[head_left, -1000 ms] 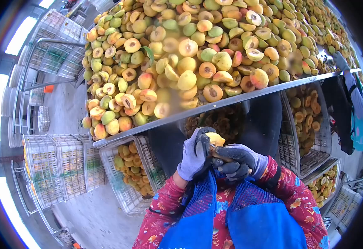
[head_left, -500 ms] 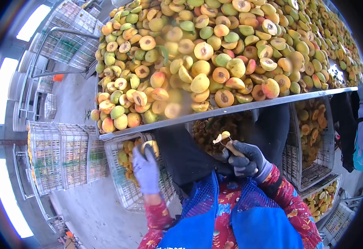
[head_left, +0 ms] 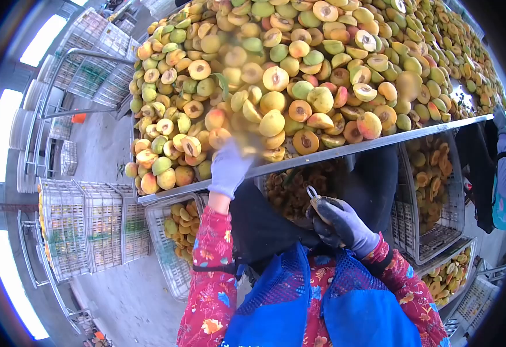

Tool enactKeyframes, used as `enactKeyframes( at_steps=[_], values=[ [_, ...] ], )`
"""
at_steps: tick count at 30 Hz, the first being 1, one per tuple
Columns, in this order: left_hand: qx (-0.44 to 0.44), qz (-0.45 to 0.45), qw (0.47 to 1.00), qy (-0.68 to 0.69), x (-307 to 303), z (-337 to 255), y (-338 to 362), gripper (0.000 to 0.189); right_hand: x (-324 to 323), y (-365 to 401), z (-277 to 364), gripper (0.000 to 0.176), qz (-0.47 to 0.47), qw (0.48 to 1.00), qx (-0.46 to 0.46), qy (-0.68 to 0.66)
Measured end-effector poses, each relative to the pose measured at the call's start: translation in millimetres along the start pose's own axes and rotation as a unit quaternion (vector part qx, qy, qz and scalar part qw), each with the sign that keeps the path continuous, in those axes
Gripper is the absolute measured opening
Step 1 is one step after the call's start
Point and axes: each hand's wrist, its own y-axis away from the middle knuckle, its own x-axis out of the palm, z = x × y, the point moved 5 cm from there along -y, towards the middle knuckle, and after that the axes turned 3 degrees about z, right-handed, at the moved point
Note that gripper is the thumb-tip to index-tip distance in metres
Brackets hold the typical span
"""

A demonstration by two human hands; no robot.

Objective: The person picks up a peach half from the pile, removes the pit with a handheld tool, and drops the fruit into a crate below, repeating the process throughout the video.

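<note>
My left hand [head_left: 229, 169], in a pale purple glove, reaches over the metal table edge into the near side of a heap of halved peaches [head_left: 276, 78]. Its fingertips are blurred among the fruit, so their grip is hidden. In front of my lap, my right hand [head_left: 344, 222], in a grey-coated glove, is closed round the handle of a looped pitting tool [head_left: 312, 191]. The tool's metal loop points up and away from me, with no fruit on it. Many peach halves lie cut side up, some showing brown hollows.
Below the table's metal rim [head_left: 351, 151], a crate [head_left: 172, 263] with peach halves stands left of my legs. Pit scraps [head_left: 299, 188] lie between my knees. Another crate [head_left: 406, 214] stands right. Stacked crates [head_left: 94, 222] stand left; another person's sleeve [head_left: 503, 162] shows far right.
My left hand has moved from above the left crate, where it held a peach half, up to the heap. The pale scrap at the tool's loop is gone. My right hand still grips the tool.
</note>
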Motion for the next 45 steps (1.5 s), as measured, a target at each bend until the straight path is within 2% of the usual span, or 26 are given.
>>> enactKeyframes(
  at_steps=[1, 2, 3, 4, 6, 7, 8, 11, 14, 17, 19, 21, 22, 24, 26, 27, 29, 31, 32, 33, 35, 38, 40, 42, 43, 45],
  values=[
    [0.016, -0.036, 0.997, 0.072, -10, -7, 8, 0.062, 4, -3, 5, 0.03, -0.01, 0.998, -0.044, 0.048],
    [-0.014, -0.011, 0.967, 0.253, -13, -8, 18, 0.056, 8, -6, 8, 0.028, -0.021, 0.991, -0.088, 0.096],
    [-0.047, 0.009, 0.922, 0.384, -10, -11, 31, 0.054, 13, -8, 10, 0.025, -0.031, 0.981, -0.13, 0.143],
    [-0.079, 0.029, 0.858, 0.507, -2, -17, 45, 0.052, 20, -8, 18, 0.019, -0.047, 0.935, -0.231, 0.266],
    [-0.112, 0.062, 0.77, 0.625, 5, -36, 71, 0.046, 33, -9, 23, 0.018, -0.067, 0.86, -0.288, 0.416],
    [-0.114, 0.075, 0.765, 0.63, 7, -43, 85, 0.043, 39, -8, 23, 0.019, -0.076, 0.807, -0.322, 0.489],
    [-0.066, 0.04, 0.773, 0.63, 45, -16, 94, 0.043, 40, -7, 21, 0.021, -0.081, 0.799, -0.304, 0.513],
    [-0.096, 0.13, 0.685, 0.71, 39, -55, 109, 0.051, 45, 0, 21, 0.025, -0.096, 0.787, -0.244, 0.559],
    [-0.112, 0.146, 0.667, 0.722, 33, -71, 119, 0.043, 46, 4, 18, 0.025, -0.102, 0.792, -0.205, 0.566],
    [-0.039, 0.054, 0.836, 0.545, 16, -82, 121, 0.041, 45, 3, 10, 0.026, -0.09, 0.781, -0.229, 0.575],
    [-0.077, 0.026, 0.819, 0.569, 28, -78, 123, 0.041, 45, 4, 7, 0.025, -0.08, 0.788, -0.236, 0.562],
    [-0.085, -0.005, 0.825, 0.558, 30, -81, 126, 0.042, 40, -1, 2, 0.026, -0.068, 0.815, -0.248, 0.519],
    [-0.09, -0.014, 0.813, 0.576, 31, -83, 127, 0.033, 39, -2, 2, 0.027, -0.062, 0.827, -0.255, 0.498],
    [0.009, -0.098, 0.912, 0.398, 6, -103, 131, 0.027, 34, 0, -2, 0.029, 0.0, 0.954, -0.083, 0.287],
    [0.011, -0.109, 0.917, 0.382, 2, -110, 133, 0.022, 35, 7, -4, 0.033, 0.034, 0.988, 0.065, 0.139],
    [0.03, -0.147, 0.913, 0.38, 10, -106, 136, 0.023, 30, 3, -15, 0.032, 0.071, 0.993, 0.073, 0.062],
    [0.023, -0.111, 0.904, 0.412, 6, -109, 133, 0.023, 27, -2, -20, 0.033, 0.141, 0.987, 0.066, -0.046],
    [0.003, -0.068, 0.896, 0.439, 18, -104, 130, 0.024, 33, 8, -7, 0.036, 0.148, 0.979, 0.118, -0.074],
    [0.015, -0.013, 0.87, 0.492, 24, -102, 126, 0.028, 29, 2, -15, 0.036, 0.235, 0.94, 0.164, -0.187],
    [0.006, 0.025, 0.83, 0.558, 33, -100, 125, 0.031, 28, 3, -23, 0.035, 0.261, 0.893, 0.206, -0.304],
    [0.058, 0.013, 0.817, 0.573, 29, -108, 124, 0.031, 32, 5, -26, 0.035, 0.33, 0.805, 0.227, -0.439],
    [0.01, 0.092, 0.707, 0.701, 31, -115, 123, 0.03, 30, 5, -29, 0.036, 0.372, 0.789, 0.201, -0.445],
    [-0.002, 0.008, 0.831, 0.556, 47, -95, 122, 0.038, 30, 3, -31, 0.036, 0.379, 0.791, 0.182, -0.445],
    [0.026, -0.041, 0.88, 0.473, 51, -94, 115, 0.046, 26, 0, -31, 0.035, 0.326, 0.821, 0.192, -0.428],
    [-0.039, -0.01, 0.802, 0.596, 60, -78, 113, 0.047, 27, 0, -31, 0.034, 0.375, 0.817, 0.155, -0.41],
    [-0.187, -0.023, 0.557, 0.809, 78, -47, 114, 0.049, 36, 8, -21, 0.035, 0.365, 0.85, 0.093, -0.367]
  ],
)
